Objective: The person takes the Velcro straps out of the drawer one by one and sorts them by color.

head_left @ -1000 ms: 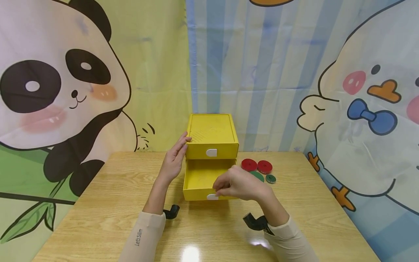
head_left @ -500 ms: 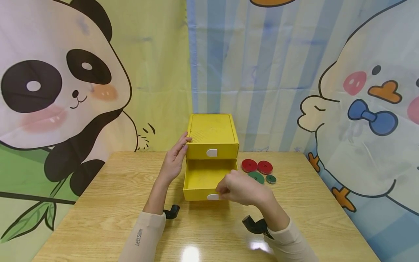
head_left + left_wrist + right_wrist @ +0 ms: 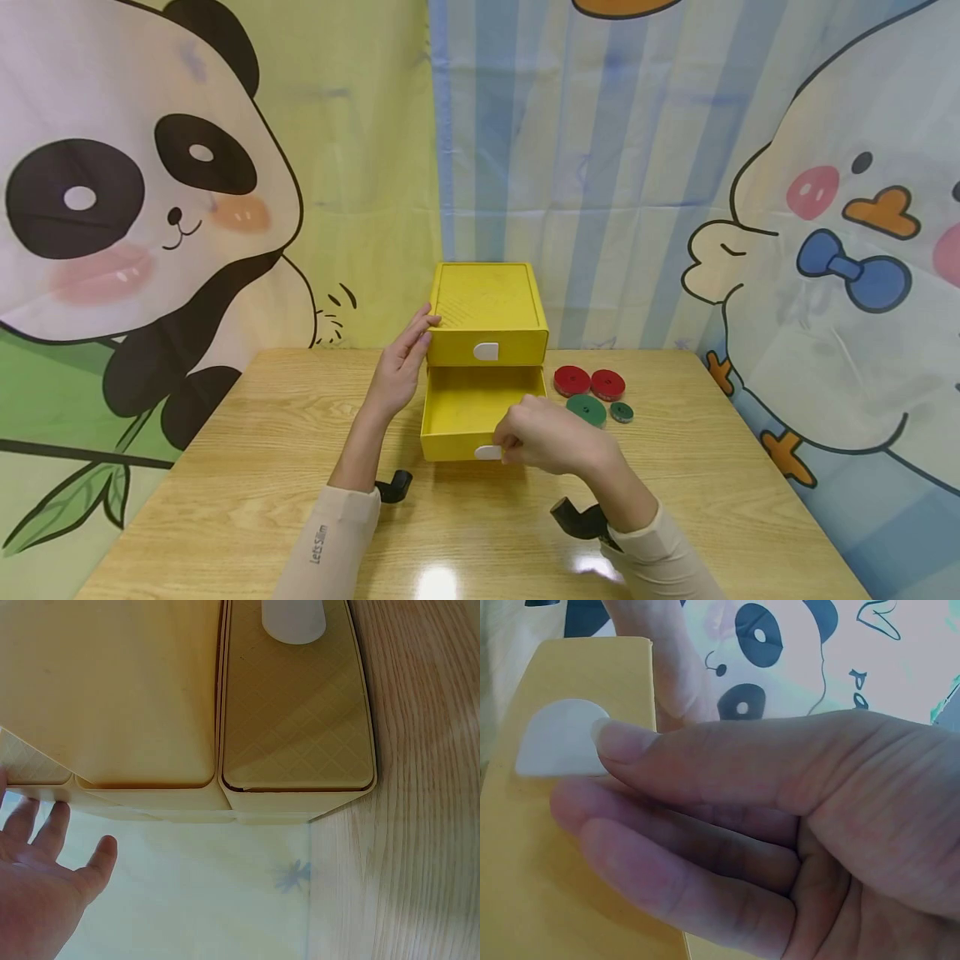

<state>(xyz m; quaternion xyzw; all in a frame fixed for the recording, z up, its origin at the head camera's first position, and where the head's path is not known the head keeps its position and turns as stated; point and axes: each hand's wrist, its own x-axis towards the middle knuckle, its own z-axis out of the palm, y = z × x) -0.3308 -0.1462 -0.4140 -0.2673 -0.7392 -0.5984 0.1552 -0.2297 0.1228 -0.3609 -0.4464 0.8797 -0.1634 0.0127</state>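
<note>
A yellow drawer cabinet (image 3: 487, 296) stands on the table with one drawer (image 3: 450, 447) pulled out below the top one. That drawer's yellow inside shows from above. On its front is a white rounded handle (image 3: 486, 452), and my right hand (image 3: 551, 433) pinches the handle's right edge between thumb and curled fingers. The right wrist view shows the thumb on this handle (image 3: 559, 742) and the fingers beneath it. My left hand (image 3: 397, 371) rests its extended fingertips against the cabinet's upper left side. Another shut drawer (image 3: 300, 712), lower down, shows in the left wrist view.
Right of the cabinet lie two red discs (image 3: 572, 381) (image 3: 607, 384), a larger green disc (image 3: 587, 410) and a small green disc (image 3: 621, 412). Behind the wooden table (image 3: 300, 467) hangs a cartoon-printed curtain (image 3: 510, 125).
My right hand has shifted slightly right along the handle, and its fingers have curled in at the handle's right edge. The left hand and the drawer have not visibly moved.
</note>
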